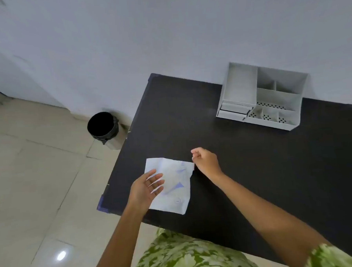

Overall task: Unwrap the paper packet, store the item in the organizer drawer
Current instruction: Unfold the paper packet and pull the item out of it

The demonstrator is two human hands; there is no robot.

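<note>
Nearest the camera, a green-and-white leaf-patterned garment (189, 257) fills the bottom edge. Above it, the left hand (146, 188) lies open with its fingers spread on the unfolded white paper sheet with faint blue print (173, 186), which lies flat near the front-left corner of the black bench (254, 160). The right hand (206, 161) sits at the sheet's far right corner, its grip pressed together; whether it pinches anything cannot be told. Farther back, the white plastic desk organizer with small drawers (263, 97) stands against the wall. A black-lined bin (103, 127) rests on the floor.
</note>
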